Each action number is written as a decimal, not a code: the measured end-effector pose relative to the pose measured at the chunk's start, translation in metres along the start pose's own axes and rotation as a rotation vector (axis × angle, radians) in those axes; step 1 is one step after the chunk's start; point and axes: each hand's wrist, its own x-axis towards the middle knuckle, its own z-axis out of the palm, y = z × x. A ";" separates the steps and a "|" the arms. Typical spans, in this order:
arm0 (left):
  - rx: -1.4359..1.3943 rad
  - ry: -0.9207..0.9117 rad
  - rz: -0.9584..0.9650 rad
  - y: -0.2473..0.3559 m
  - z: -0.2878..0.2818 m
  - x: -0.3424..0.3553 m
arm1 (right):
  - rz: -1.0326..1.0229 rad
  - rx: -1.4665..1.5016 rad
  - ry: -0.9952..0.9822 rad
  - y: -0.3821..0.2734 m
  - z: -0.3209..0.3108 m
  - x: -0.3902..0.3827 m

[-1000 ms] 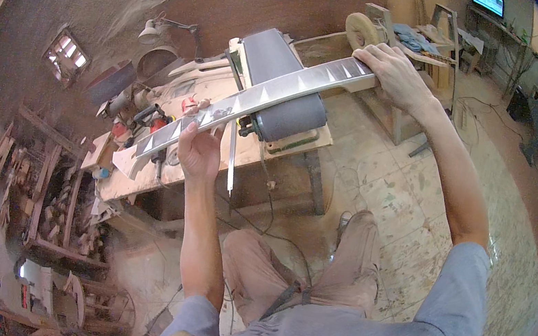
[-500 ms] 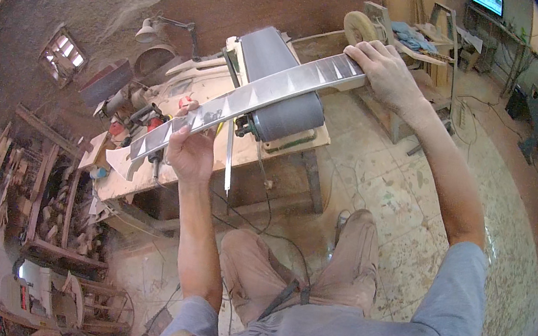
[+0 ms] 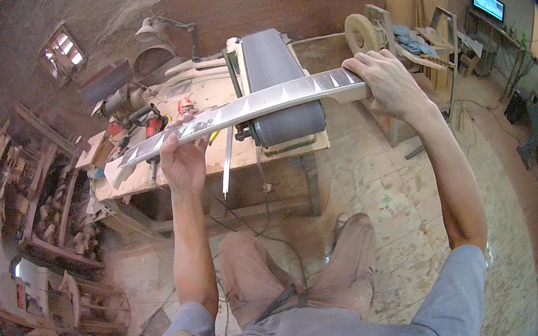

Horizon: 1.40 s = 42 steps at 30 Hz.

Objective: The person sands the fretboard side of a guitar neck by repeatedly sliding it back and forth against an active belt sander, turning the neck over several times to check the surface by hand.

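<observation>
A long guitar neck (image 3: 259,105) with pale triangular inlays slants across the middle of the view, higher at its right end. My left hand (image 3: 184,164) grips it from below near the lower left end, thumb at the near edge. At the other end, my right hand (image 3: 392,86) is closed over the neck's heel. Behind and beneath the neck is a belt sander (image 3: 269,64) with a wide grey belt and a thick front roller (image 3: 289,126). Whether the neck touches the belt, I cannot tell.
The sander stands on a dusty wooden workbench (image 3: 217,168) with red power tools (image 3: 154,124) at left. A desk lamp (image 3: 147,30) rises behind. A round buffing wheel (image 3: 362,34) is at the back right. Cables (image 3: 286,241) run below the bench, near my legs.
The neck has rolled and shifted slightly, so its heel shows more and its left end less. My left hand has moved a little left and down; my right hand is slightly lower.
</observation>
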 end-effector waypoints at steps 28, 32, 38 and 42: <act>-0.012 -0.112 -0.009 -0.041 0.023 0.021 | 0.041 -0.009 0.171 0.041 0.003 -0.020; -0.155 -0.170 -0.057 -0.042 0.028 0.024 | 0.055 -0.215 0.325 0.050 0.022 -0.030; -0.324 -0.229 -0.033 -0.039 0.006 0.031 | 0.054 -0.365 0.434 0.044 0.030 -0.030; -0.370 -0.268 -0.057 -0.032 -0.005 0.036 | 0.048 -0.347 0.476 0.036 0.031 -0.025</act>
